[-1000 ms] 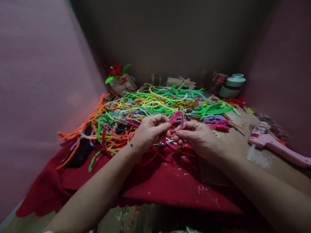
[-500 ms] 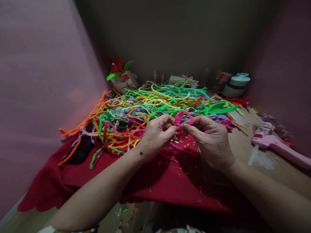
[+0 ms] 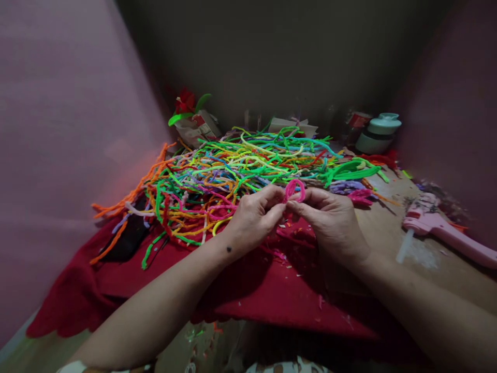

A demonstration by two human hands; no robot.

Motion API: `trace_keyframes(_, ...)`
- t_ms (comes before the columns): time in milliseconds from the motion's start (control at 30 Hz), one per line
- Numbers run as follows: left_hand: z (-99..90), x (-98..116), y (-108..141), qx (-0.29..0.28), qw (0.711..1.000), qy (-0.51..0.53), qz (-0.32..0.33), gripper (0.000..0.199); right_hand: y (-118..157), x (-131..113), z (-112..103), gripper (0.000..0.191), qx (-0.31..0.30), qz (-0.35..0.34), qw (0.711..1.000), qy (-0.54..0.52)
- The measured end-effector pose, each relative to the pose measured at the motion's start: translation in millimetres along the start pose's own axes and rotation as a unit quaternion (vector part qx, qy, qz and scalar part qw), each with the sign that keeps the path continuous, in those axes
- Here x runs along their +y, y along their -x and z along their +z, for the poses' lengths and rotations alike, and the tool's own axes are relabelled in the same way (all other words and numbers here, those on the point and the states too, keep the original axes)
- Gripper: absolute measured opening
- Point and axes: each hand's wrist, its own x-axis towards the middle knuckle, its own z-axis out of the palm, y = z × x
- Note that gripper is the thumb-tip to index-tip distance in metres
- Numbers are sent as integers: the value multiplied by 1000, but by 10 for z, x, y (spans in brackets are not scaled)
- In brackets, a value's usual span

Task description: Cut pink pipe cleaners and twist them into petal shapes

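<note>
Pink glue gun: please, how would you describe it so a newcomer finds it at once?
Right of the multicoloured pipe-cleaner pile, find the brown surface. The glue gun lies there, handle toward the view's right edge. Unlike the bright, fuzzy pink pipe cleaners nearby, it is pale and smooth.

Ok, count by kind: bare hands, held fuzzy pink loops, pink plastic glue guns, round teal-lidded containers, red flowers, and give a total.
Left hand and right hand: 2
Fuzzy pink loop: 1
Pink plastic glue gun: 1
Round teal-lidded container: 1
Red flower: 1
Total: 6
</note>
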Motion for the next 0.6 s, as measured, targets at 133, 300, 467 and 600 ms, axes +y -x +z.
trace_keyframes(133,-8,11,0,-20,998,50,-19,10,-40,-5,-41,9,-55,49,996,-45)
trace_keyframes(300,-18,-1,-7,-14,996,80,-26,11,-96,-29,-90,19,-67,62,990,-112)
trace_keyframes(467,1,8,-1,-74,995,62,-30,10,-122,14,-69,17,-39,96,980,-170)
trace_keyframes(600,12,38,-5,-92,988,104,-73,9,-120,61,-52,21,-66,119,973,-185)
